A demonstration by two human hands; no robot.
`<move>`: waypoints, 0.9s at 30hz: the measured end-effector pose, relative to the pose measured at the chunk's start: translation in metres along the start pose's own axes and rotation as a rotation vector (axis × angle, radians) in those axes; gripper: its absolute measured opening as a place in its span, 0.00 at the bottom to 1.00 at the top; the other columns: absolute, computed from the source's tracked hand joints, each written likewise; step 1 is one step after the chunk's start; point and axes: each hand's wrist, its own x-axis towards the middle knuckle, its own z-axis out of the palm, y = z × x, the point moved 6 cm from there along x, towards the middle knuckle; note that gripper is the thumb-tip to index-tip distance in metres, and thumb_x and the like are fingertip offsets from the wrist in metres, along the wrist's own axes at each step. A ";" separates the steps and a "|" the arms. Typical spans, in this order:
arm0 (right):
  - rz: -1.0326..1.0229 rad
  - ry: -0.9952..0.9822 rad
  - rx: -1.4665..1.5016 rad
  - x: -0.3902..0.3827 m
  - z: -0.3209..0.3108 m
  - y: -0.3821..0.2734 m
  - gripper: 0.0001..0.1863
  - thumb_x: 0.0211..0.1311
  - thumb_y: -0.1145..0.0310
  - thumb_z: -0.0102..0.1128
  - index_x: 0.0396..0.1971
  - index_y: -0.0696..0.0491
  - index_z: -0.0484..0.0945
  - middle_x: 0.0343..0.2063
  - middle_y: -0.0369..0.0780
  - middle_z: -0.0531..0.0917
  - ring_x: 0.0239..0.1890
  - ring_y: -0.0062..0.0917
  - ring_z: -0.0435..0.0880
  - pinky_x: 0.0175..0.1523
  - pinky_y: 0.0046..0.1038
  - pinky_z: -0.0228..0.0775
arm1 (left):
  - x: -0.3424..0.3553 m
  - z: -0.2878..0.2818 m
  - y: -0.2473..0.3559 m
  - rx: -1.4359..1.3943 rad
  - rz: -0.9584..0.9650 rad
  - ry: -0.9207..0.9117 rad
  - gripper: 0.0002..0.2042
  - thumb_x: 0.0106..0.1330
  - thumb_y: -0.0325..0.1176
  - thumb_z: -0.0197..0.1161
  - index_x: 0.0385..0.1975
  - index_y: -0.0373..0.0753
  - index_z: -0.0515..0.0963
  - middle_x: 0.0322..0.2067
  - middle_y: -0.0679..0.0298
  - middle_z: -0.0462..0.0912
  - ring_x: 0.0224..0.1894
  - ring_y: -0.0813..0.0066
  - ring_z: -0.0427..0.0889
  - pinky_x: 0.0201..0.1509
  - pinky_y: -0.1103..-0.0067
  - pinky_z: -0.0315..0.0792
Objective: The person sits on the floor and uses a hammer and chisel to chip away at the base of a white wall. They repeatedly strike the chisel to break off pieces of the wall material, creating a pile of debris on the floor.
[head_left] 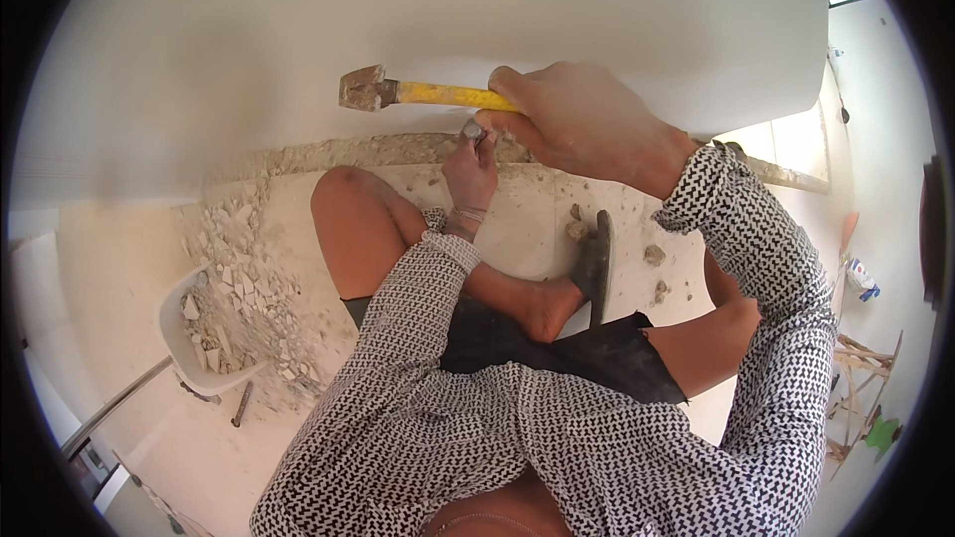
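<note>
My right hand [557, 119] grips a hammer by its yellow handle [438, 92], its worn metal head [366, 89] off to the left in front of the white wall [249, 20]. Just below, my left hand [470, 169] is closed on a grey metal chisel [475, 128], its end poking up from my fingers beside my right hand. Both are at a rough, chipped strip [348, 147] along the foot of the wall. The chisel's working tip is hidden.
Broken pieces [244, 278] and dust cover the floor at left, around a white plastic tub [171, 338] of rubble. A metal bar [242, 406] lies nearby. My bent legs and sandal [597, 268] are below my hands. Scrap wood [860, 368] lies at far right.
</note>
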 end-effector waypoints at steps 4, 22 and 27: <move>0.007 0.040 0.019 -0.013 0.006 0.016 0.15 0.71 0.59 0.57 0.41 0.58 0.76 0.20 0.48 0.81 0.24 0.44 0.83 0.31 0.45 0.73 | 0.005 0.006 0.010 -0.100 0.099 0.030 0.05 0.60 0.25 0.62 0.35 0.35 0.76 0.22 0.50 0.80 0.27 0.44 0.81 0.31 0.59 0.73; 0.112 0.690 0.301 -0.108 0.084 0.070 0.12 0.70 0.66 0.60 0.39 0.60 0.73 0.18 0.49 0.79 0.20 0.48 0.80 0.28 0.44 0.72 | 0.004 0.034 0.024 0.002 0.218 -0.150 0.09 0.70 0.35 0.63 0.45 0.39 0.82 0.33 0.57 0.89 0.32 0.56 0.88 0.35 0.68 0.80; 0.284 0.347 0.285 -0.104 0.074 0.078 0.14 0.70 0.63 0.60 0.41 0.59 0.72 0.19 0.50 0.80 0.21 0.49 0.81 0.25 0.45 0.71 | 0.012 0.039 0.007 0.083 0.175 -0.206 0.11 0.72 0.38 0.62 0.44 0.38 0.82 0.34 0.57 0.89 0.33 0.58 0.88 0.35 0.69 0.80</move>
